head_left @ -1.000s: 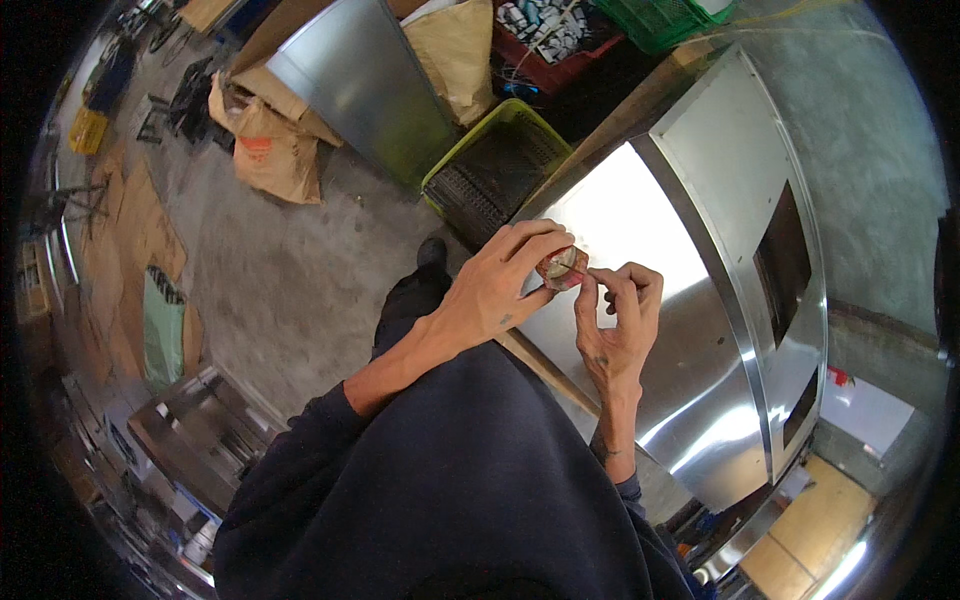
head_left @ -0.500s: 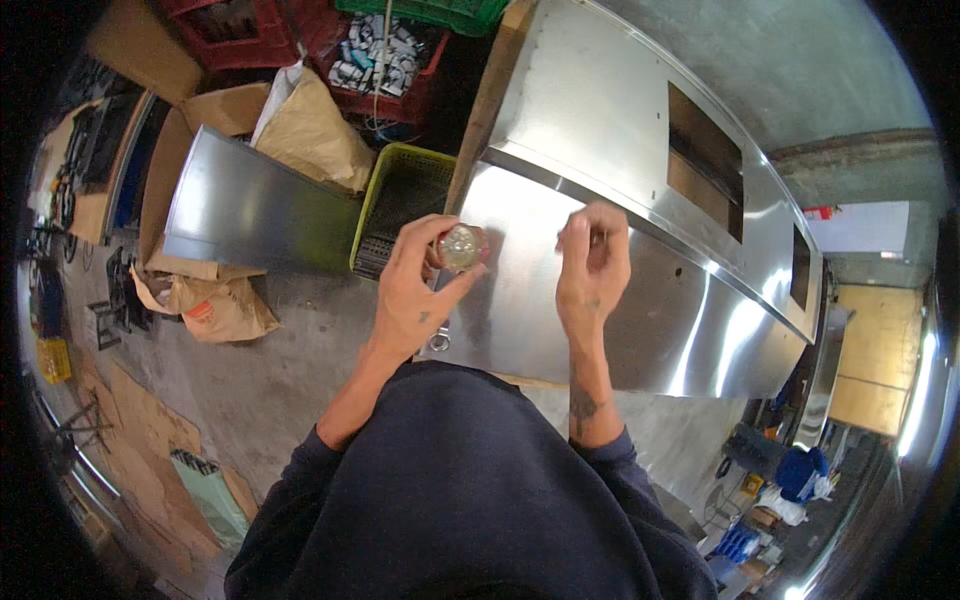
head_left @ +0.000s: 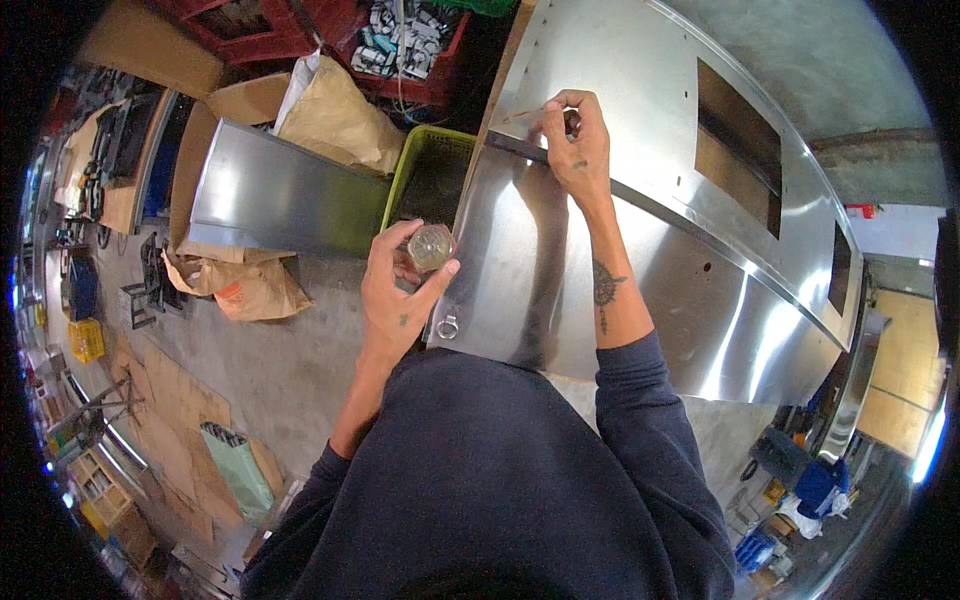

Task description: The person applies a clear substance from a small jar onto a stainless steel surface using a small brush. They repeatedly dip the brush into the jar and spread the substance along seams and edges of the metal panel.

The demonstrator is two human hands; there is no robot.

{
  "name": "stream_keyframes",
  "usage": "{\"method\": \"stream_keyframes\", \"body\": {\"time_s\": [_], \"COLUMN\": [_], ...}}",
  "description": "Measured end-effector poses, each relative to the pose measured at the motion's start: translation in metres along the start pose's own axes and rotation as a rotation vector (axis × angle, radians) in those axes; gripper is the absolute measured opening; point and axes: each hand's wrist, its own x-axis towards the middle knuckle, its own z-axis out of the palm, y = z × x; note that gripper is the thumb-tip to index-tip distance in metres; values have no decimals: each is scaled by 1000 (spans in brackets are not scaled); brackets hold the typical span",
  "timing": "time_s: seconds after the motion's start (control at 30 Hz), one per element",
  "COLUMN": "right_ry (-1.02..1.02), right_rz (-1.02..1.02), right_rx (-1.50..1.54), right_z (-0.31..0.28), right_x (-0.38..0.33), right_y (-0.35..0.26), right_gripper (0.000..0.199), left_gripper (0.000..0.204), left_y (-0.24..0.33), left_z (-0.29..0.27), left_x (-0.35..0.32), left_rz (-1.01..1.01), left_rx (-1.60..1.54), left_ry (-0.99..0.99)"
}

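My left hand (head_left: 388, 290) is closed around a small round container (head_left: 432, 247), its pale, glassy round end facing up. It is held above the near left edge of a shiny sheet-metal panel (head_left: 620, 270). Farther up, my right hand (head_left: 580, 145) is over the panel's raised seam, fingers curled around a dark round knob (head_left: 571, 121). A thin brownish stick (head_left: 524, 113) points left from the fingertips; whether it joins the knob I cannot tell. On the panel's near left corner lies a metal ring (head_left: 448, 327), close to my left wrist.
Left of the panel stand a yellow-green plastic basket (head_left: 396, 190), a flat metal sheet (head_left: 275, 195) and a brown paper sack (head_left: 335, 115). A red crate (head_left: 405, 45) of small metal parts is behind. The far panel has a rectangular cutout (head_left: 738, 150).
My right hand has moved away from me and slightly left, to the panel's seam. My left hand with the container has shifted a little left. The view has turned slightly.
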Motion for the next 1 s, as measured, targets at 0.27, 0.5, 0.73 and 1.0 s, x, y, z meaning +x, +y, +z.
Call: {"method": "stream_keyframes", "body": {"time_s": [0.27,0.5,0.73,1.0], "right_ry": [-22,-17,-11,-9], "right_rz": [-32,-47,-37,-46], "right_rx": [-87,-96,-121,-128], "right_z": [-4,-4,-2,-2], "right_x": [1,1,1,2], "right_y": [-4,-2,-3,-3], "right_gripper": [23,22,22,21], "left_gripper": [65,64,64,64], "left_y": [2,4,1,2], "left_z": [2,3,0,-1], "left_x": [2,1,-1,-2], "left_rz": [-23,-4,-8,-13], "left_rx": [15,4,30,27], "left_ry": [35,28,27,24]}}
